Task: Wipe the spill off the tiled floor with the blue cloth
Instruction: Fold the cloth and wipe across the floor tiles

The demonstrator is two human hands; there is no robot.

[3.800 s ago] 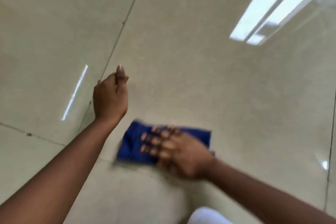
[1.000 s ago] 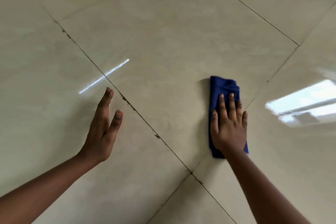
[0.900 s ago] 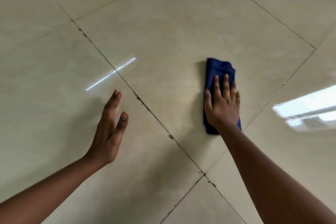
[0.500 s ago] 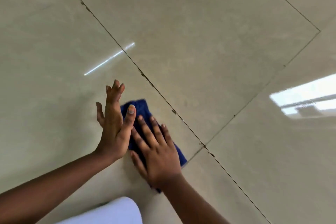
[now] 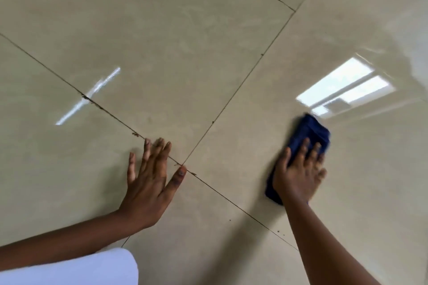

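At the lower left edge, a piece of white fabric (image 5: pixel 76 268) shows below the left forearm. Above it the left hand (image 5: pixel 148 183) is spread flat on the tiled floor (image 5: pixel 180 48), palm down, fingers splayed and holding nothing; its fingertips lie across a dark grout line (image 5: pixel 108 111) and the thumb tip sits just beside the point where four tiles meet. Up and to the left of that hand, a thin bright streak of reflected light (image 5: pixel 90 95) crosses the same grout line. The tiles are glossy beige, and small dark specks dot the joints near the crossing.

Well apart to the right, the right hand (image 5: pixel 298 176) presses flat, fingers extended, on top of the blue cloth (image 5: pixel 308 132). The folded cloth lies on the floor under the palm, with its far end sticking out beyond the fingertips and its near end showing by the wrist. Hand and cloth look slightly blurred. Just beyond the cloth, a bright window reflection (image 5: pixel 345 85) shines on the tile. No spill can be made out on the floor.
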